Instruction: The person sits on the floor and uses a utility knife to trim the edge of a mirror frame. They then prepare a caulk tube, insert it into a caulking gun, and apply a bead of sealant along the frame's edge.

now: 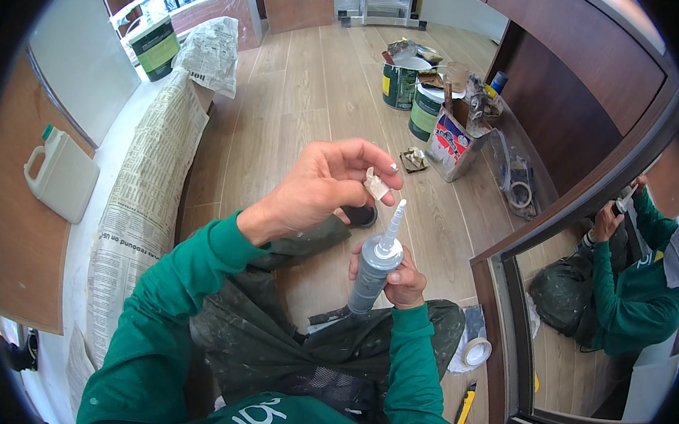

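My left hand (pixel 314 183) pinches a small crumpled off-white scrap (pixel 376 185) between thumb and fingers; I cannot tell whether it is paper or tape. A white dab shows on one of its fingertips. Just below, my right hand (pixel 407 282) is wrapped round a grey caulking gun (pixel 366 280). A sealant cartridge sits in it, its white tapered nozzle (pixel 393 227) pointing up and away from me. White sealant shows at the nozzle's tip, close to the scrap but apart from it. The gun's handle end is partly hidden near my lap.
Newspaper (pixel 141 208) covers a ledge at left, with a white jug (pixel 62 173) beside it. Paint cans (pixel 399 87) and an open metal tin (pixel 454 145) stand ahead right. A mirror (pixel 582 305) rises at right; a tape roll (pixel 476 351) and yellow utility knife (pixel 465 406) lie near it.
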A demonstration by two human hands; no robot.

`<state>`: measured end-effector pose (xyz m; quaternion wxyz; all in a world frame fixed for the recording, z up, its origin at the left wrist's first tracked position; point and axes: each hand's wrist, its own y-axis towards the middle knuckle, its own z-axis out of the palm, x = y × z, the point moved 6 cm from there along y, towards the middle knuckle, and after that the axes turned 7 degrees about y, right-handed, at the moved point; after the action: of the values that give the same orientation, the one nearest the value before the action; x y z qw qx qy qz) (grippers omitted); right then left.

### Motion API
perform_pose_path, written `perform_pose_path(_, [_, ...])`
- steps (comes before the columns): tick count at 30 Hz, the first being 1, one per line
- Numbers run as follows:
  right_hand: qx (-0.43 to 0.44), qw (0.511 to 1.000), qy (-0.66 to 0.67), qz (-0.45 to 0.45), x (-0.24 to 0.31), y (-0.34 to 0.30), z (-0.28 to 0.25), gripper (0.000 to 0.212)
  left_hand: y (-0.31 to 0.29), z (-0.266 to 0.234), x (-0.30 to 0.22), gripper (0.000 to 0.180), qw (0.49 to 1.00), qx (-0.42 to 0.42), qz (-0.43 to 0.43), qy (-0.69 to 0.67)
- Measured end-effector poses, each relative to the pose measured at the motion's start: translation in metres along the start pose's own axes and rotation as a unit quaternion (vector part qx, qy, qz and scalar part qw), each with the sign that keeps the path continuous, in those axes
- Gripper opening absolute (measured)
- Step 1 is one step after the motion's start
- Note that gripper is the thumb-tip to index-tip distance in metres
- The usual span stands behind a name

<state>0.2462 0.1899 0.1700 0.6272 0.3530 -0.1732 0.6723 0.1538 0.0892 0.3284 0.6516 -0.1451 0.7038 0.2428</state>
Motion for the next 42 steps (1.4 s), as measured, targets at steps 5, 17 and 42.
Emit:
perform_pose_path(5, [-0.004,1.000,-0.014,0.003,-0.001,0.000,0.000,0.080,-0.003,-0.004,0.000,0.030,0.999,-0.035,0.014,0.015])
perform_pose_path(17, [-0.005,1.000,-0.021,-0.001,-0.003,0.000,0.003,0.077,-0.007,-0.008,-0.004,0.026,0.994,-0.044,0.017,0.098])
perform_pose_path(42, [-0.012,1.000,-0.024,-0.011,-0.004,0.002,0.002,0.073,-0.016,0.003,-0.020,0.010,0.973,-0.106,0.092,0.185])
